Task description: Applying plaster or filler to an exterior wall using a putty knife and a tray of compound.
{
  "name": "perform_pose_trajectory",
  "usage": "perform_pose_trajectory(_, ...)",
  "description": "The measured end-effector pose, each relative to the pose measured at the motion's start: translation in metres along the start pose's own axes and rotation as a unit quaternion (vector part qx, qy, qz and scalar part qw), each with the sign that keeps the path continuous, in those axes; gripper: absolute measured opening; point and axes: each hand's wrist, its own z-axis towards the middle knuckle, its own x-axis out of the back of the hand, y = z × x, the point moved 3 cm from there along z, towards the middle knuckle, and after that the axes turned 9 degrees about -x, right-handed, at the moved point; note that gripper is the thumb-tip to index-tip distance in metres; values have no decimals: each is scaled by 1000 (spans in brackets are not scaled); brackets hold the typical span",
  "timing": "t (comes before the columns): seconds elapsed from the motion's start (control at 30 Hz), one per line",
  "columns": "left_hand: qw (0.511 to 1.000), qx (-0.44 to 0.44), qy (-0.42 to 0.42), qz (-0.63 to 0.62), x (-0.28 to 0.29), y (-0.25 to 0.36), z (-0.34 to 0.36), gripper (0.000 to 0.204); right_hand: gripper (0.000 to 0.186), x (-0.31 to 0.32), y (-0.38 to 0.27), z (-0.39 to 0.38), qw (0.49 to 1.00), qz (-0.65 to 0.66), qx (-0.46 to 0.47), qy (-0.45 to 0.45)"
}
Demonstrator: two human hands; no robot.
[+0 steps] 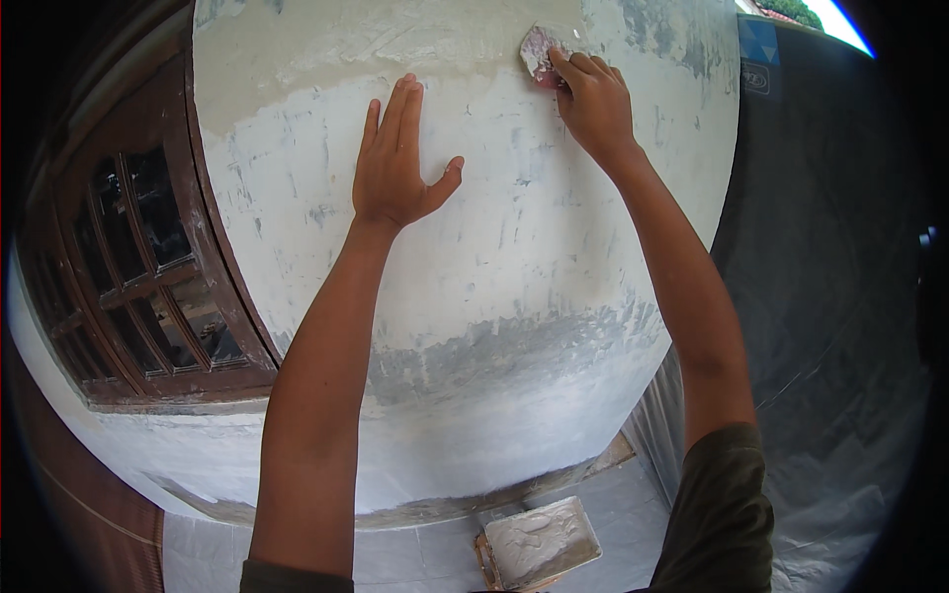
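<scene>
R hand [598,104] is gripping a putty-smeared scraper [539,54] up by the damp-looking patch [425,42] on the wall [465,208]. L hand [388,178] is hanging open nr the patch's edge, can't tell if it's touching. Imo it's risking a smudge if it's drifting up, n blobs might be dropping b/c the scraper's carrying loose putty.

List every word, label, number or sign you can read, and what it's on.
Dark sheet, top left: a pale outlined mark, too small and blurred to read.
Above it, on the sheet: a blue patch of triangles, no letters visible.
Wall, window, scraper: no readable text.
</scene>
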Motion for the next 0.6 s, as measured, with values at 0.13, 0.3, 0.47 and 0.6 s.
perform_pose_trajectory(0.13,1000,7,-1,1,0,-2,-2,90,41,6,-17,-41,998,15,-44,-41)
perform_pose_trajectory(0.3,1000,5,-2,9,0,-4,-6,90,52,33,-45,-80,991,94,-51,-78)
perform_pose_trajectory(0.47,1000,0,-4,16,4,-2,-4,91,39,30,-20,-27,996,76,-51,-3)
perform_pose_trajectory(0.6,1000,-6,-4,11,3,1,0,91,39,12,14,21,998,5,-45,41)
